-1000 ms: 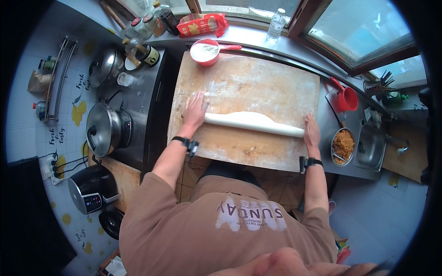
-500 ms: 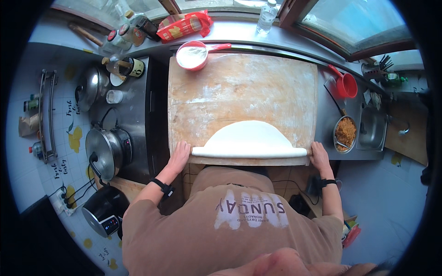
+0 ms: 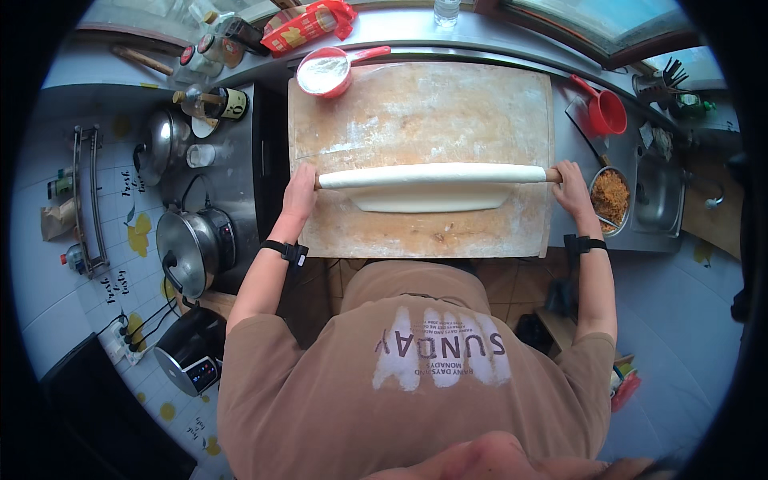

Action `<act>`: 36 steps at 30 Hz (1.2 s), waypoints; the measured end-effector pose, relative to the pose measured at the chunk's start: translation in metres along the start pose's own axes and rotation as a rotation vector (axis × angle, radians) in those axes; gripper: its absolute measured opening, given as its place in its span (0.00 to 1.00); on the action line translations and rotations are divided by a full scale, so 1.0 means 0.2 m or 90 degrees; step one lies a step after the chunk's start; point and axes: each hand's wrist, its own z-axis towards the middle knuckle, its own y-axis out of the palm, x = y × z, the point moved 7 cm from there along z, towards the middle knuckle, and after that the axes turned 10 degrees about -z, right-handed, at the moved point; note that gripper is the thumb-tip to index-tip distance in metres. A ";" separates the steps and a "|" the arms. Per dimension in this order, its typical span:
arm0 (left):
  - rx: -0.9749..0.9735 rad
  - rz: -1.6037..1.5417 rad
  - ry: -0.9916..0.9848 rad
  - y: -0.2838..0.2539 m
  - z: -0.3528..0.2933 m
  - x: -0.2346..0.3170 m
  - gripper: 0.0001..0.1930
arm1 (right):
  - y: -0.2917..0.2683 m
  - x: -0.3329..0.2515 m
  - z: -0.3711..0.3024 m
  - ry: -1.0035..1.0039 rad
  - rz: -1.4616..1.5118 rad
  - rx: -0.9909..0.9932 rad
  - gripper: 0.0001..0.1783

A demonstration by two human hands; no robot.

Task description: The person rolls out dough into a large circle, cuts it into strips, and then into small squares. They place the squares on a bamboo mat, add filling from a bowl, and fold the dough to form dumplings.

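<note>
- Compared with half a second ago, I see the rolling pin (image 3: 436,174) farther up the wooden pastry board (image 3: 416,104): it was at the board's near edge, and it now crosses the board's middle band.
- The dough sheet (image 3: 432,198) shows differently too: earlier a broad pale lobe lay above the pin, now most of it is wound around the pin and only a shallow flap hangs on the near side.
- Both arms are stretched farther out from the body than before.
- The pin's long axis runs left to right across the board, nearly level, its right end a touch higher; one bare wooden end points at the stove side, the other at the sink side.
- My left hand (image 3: 300,196) lies flat at the pin's left end, fingers extended and together, palm pressing on it rather than closing around it.
- My right hand (image 3: 573,188) sits at the right wooden tip, fingers loosely curved over it; I cannot tell whether they wrap it fully.
- A red measuring cup of flour (image 3: 324,74) stands at the board's far left corner, a bowl of brown filling (image 3: 610,196) just beside the right hand.
</note>
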 end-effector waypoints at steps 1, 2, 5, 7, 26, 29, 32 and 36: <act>0.012 0.009 0.005 0.00 0.00 0.00 0.15 | 0.02 0.00 -0.01 0.018 0.001 -0.022 0.14; 0.011 0.015 -0.025 0.00 -0.02 -0.01 0.15 | 0.04 -0.01 -0.03 0.034 0.001 -0.027 0.15; 0.065 0.077 0.020 0.01 -0.13 0.04 0.16 | 0.13 -0.02 -0.15 0.094 -0.003 -0.101 0.19; 0.031 0.096 -0.005 0.05 -0.23 0.05 0.18 | 0.17 -0.04 -0.24 0.083 0.012 -0.121 0.20; 0.021 0.079 -0.101 0.07 -0.10 -0.09 0.19 | 0.22 -0.01 -0.01 0.079 0.049 -0.115 0.19; 0.044 0.089 -0.086 0.04 0.02 -0.11 0.20 | 0.23 0.00 0.12 0.087 0.041 -0.103 0.19; 0.036 0.092 -0.093 0.03 0.09 -0.13 0.23 | 0.20 -0.04 0.20 -0.005 0.043 -0.011 0.19; 0.003 0.064 -0.124 0.02 0.09 -0.13 0.25 | 0.21 -0.06 0.23 -0.010 -0.007 -0.040 0.18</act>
